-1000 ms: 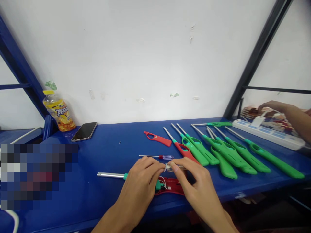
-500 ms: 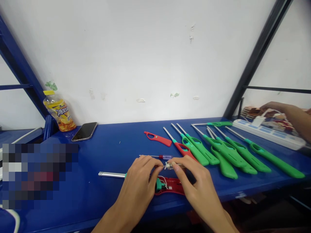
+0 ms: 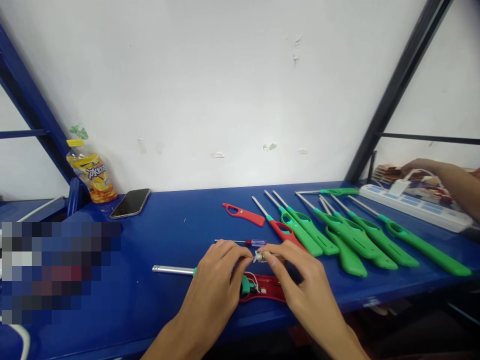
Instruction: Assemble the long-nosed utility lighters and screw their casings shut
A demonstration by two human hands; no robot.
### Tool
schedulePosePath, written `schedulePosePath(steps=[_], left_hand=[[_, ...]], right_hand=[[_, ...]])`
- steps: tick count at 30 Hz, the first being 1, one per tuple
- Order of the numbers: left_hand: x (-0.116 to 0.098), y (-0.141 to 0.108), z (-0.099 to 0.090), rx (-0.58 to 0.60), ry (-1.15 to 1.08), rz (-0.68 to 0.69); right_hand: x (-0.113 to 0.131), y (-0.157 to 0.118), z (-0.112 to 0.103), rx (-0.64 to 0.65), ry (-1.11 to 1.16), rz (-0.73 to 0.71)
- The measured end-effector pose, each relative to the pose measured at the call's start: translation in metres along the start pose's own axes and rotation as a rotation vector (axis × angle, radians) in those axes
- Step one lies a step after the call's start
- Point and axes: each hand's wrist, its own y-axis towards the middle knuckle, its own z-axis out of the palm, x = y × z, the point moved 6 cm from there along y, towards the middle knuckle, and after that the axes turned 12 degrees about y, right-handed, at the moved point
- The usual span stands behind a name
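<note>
My right hand [image 3: 305,275] pinches a small whitish lighter part [image 3: 260,256] between thumb and fingers; most of it is hidden behind them. Thumb and forefinger of my left hand [image 3: 213,280] are pressed together at its left end, on something too small to make out. Beneath both hands lies an opened red utility lighter [image 3: 272,292], its green inner piece and white wires showing and its metal tube [image 3: 173,270] pointing left. Just beyond my fingertips rests a screwdriver [image 3: 258,243] with a clear purplish handle. A loose red lighter shell half [image 3: 249,217] lies farther back.
Several green utility lighters [image 3: 350,235] lie to the right, with a red one [image 3: 283,231] beside them. A white power strip [image 3: 416,206] is behind, near another person's arm [image 3: 455,180]. At left are a phone [image 3: 131,203] and a drink bottle [image 3: 92,172].
Both hands stay almost in place. The fingertips shift very slightly around the small whitish part; everything on the table lies as before.
</note>
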Motion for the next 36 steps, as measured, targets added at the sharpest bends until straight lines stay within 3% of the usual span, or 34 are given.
schedulePosePath(steps=[18,25,36], left_hand=[[-0.002,0.002,-0.002,-0.018,-0.035,0.015],[0.009,0.000,0.001,-0.051,0.005,-0.088],[0.006,0.000,0.001,0.015,-0.048,-0.129]], right_hand=[[0.001,0.000,0.000,0.022,0.017,0.015],[-0.004,0.002,0.000,-0.010,0.031,0.042],[-0.006,0.002,-0.001,0.020,0.065,0.064]])
